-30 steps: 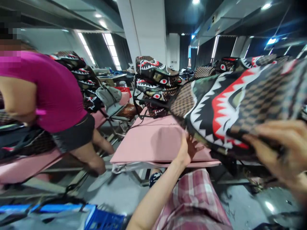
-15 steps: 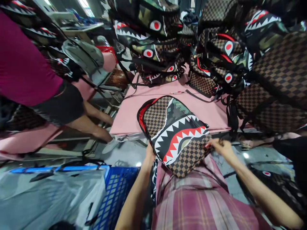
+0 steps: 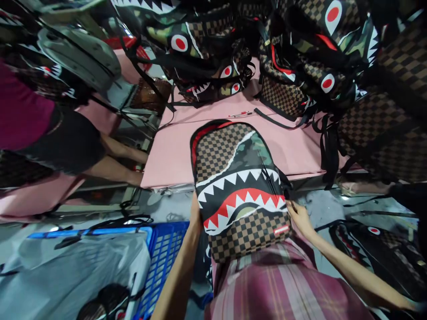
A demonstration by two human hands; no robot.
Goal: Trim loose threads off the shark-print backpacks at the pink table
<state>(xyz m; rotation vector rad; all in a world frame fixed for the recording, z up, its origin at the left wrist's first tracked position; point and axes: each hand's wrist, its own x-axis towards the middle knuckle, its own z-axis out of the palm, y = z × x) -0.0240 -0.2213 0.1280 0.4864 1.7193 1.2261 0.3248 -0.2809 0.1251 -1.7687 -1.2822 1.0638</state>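
A backpack (image 3: 247, 202) with brown-black checks, a camouflage patch and a toothed shark mouth is tilted up at the table's front edge, over my lap. Its top edge shows red lining along the opening at the upper left. My left hand (image 3: 196, 212) grips the bag's left side, its fingers hidden behind it. With bent fingers, my right hand (image 3: 299, 218) holds the lower right side, close to a dark strap or cord. A small red label (image 3: 280, 230) shows near the bottom right corner. Dark cords hang over the front.
Similar backpacks (image 3: 213, 49) are piled on the far side of the pink table (image 3: 176, 155). A red-and-white pen (image 3: 240, 114) lies there. A blue crate (image 3: 163, 262) with a plastic bag stands left. Another backpack (image 3: 370, 253) lies low right. A person (image 3: 70, 138) stands left.
The backpack has turned more upright and square to me, uncovering the red label. My right hand has closed in on its side. The view has shifted, with the piled bags higher in frame.
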